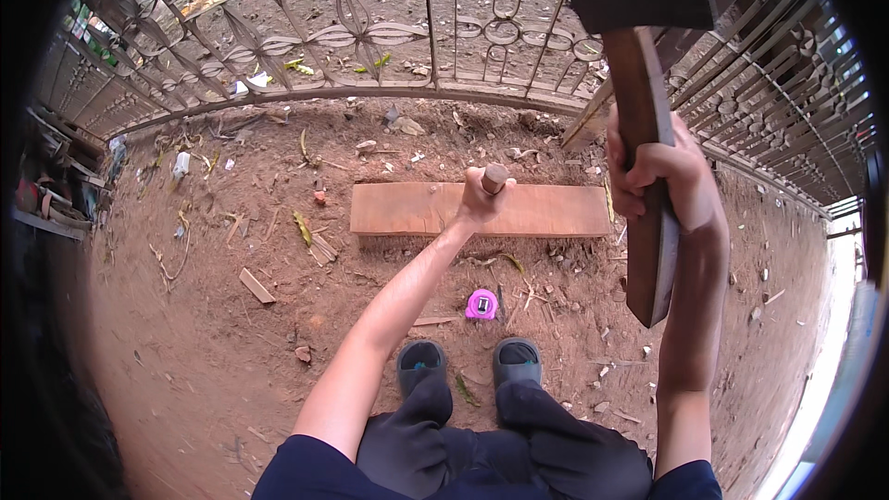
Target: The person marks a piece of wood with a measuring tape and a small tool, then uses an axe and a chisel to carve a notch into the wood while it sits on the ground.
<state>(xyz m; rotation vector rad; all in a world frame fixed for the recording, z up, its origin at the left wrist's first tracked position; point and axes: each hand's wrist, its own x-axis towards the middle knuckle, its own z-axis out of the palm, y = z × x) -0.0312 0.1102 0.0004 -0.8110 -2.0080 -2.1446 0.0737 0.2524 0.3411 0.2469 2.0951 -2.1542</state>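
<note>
My left hand [482, 201] is closed around an upright chisel-like tool with a round, worn butt [495, 177]. Its lower end is hidden by the fist, which rests at about the middle of a reddish-brown wooden plank [398, 206] lying crosswise on the ground. Raised high on the right, my right hand [671, 171] grips the thick wooden handle of a hammer-like tool [644, 83]. That tool's broad, dark head is at the upper edge and partly cut off, so its exact kind is unclear. It is well apart from the plank.
A pink tape measure [482, 305] lies on the dirt between the plank and my sandalled feet [517, 361]. Wood scraps [256, 285], stones and litter are scattered around. An ornamental metal fence [370, 32] runs behind the plank, and another railing [787, 83] stands on the right.
</note>
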